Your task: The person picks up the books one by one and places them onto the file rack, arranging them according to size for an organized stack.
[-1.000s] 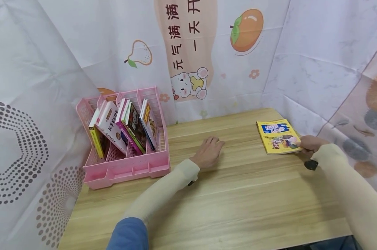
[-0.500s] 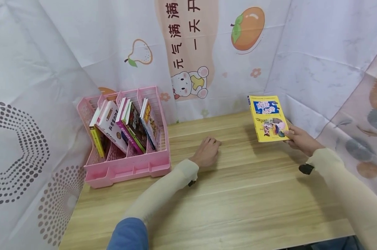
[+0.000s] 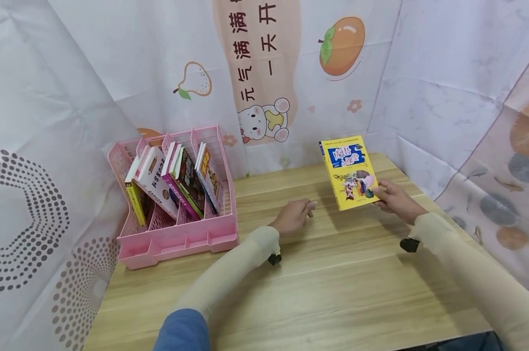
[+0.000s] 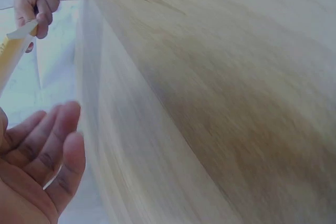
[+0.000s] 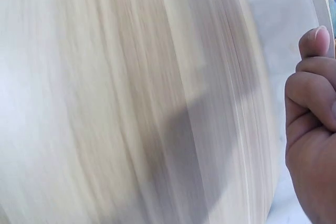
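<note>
A yellow book (image 3: 351,173) with a blue title patch is tilted up over the right part of the table, its front cover towards the head camera. My right hand (image 3: 396,200) pinches its lower right corner, thumb on the cover. In the right wrist view, the curled fingers of the right hand (image 5: 313,114) show at the right edge, with a strip of the book beyond. Left of the book, my left hand (image 3: 292,216) is held over the table with nothing in it. The left wrist view shows the left hand's (image 4: 39,156) fingers loosely bent, apart from the book (image 4: 16,48).
A pink slotted book rack (image 3: 177,239) stands at the table's left, with several books (image 3: 157,180) leaning in its compartments. Printed cloth (image 3: 159,44) hangs behind and at both sides of the wooden table (image 3: 317,292).
The right hand has lifted the yellow book off the table and carried it left, towards the left hand. The left hand has risen slightly and turned. The rack and its books stay put.
</note>
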Action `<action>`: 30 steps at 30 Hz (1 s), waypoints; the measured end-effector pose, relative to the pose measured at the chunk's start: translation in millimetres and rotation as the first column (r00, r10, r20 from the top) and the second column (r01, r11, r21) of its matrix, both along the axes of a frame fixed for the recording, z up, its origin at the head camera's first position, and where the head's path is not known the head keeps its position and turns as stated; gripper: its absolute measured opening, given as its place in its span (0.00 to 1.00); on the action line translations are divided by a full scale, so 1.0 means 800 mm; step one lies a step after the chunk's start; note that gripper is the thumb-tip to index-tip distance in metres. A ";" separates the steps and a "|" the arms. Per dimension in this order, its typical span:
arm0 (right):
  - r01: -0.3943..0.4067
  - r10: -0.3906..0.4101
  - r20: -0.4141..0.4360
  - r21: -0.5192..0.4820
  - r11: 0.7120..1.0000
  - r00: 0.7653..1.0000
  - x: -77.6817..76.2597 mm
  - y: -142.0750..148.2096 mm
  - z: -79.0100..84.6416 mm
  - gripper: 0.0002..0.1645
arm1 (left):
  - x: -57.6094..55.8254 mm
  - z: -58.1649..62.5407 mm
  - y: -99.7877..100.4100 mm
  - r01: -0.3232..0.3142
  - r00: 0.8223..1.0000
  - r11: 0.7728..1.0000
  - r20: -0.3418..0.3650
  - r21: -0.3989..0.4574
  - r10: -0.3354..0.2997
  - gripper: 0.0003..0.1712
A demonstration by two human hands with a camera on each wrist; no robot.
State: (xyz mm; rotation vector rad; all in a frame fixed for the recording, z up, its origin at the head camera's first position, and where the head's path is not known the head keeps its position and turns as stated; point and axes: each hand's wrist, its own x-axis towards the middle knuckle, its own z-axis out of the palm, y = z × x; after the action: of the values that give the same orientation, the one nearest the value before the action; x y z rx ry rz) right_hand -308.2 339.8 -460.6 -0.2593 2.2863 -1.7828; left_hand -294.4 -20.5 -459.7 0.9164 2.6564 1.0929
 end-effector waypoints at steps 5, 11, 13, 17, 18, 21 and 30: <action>-0.010 0.010 -0.018 -0.029 1.000 1.000 0.004 -0.014 0.000 0.16 | 0.002 0.003 0.007 -0.015 0.983 0.989 0.186 0.145 -0.012 0.36; -0.028 0.026 -0.035 -0.061 0.998 0.999 0.007 -0.027 0.001 0.13 | 0.006 0.011 0.019 -0.013 0.963 0.984 0.266 0.179 -0.035 0.34; -0.033 0.031 -0.032 -0.060 0.998 0.999 0.008 -0.030 0.000 0.14 | 0.008 0.013 0.023 0.002 0.960 0.982 0.274 0.189 -0.054 0.33; -0.065 0.065 -0.007 -0.058 0.996 0.998 0.010 -0.037 0.001 0.16 | 0.012 0.013 0.028 -0.010 0.950 0.979 0.309 0.202 -0.054 0.27; -0.076 0.076 -0.005 -0.056 0.996 0.997 0.010 -0.039 0.001 0.17 | 0.013 0.012 0.029 -0.014 0.948 0.979 0.315 0.203 -0.052 0.24; -0.092 0.093 0.002 -0.061 0.994 0.996 0.011 -0.044 0.002 0.16 | 0.014 0.011 0.031 -0.018 0.938 0.977 0.342 0.214 -0.057 0.17; -0.148 0.150 0.023 -0.050 0.988 0.988 0.014 -0.055 -0.008 0.13 | 0.013 0.006 0.027 -0.001 0.858 0.951 0.489 0.309 -0.158 0.14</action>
State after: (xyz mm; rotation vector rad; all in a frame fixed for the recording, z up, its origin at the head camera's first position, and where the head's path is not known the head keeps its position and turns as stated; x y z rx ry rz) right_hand -297.1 296.0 -467.4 -0.4011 2.1462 -1.7570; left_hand -284.4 1.0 -455.1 0.6472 2.0395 1.5006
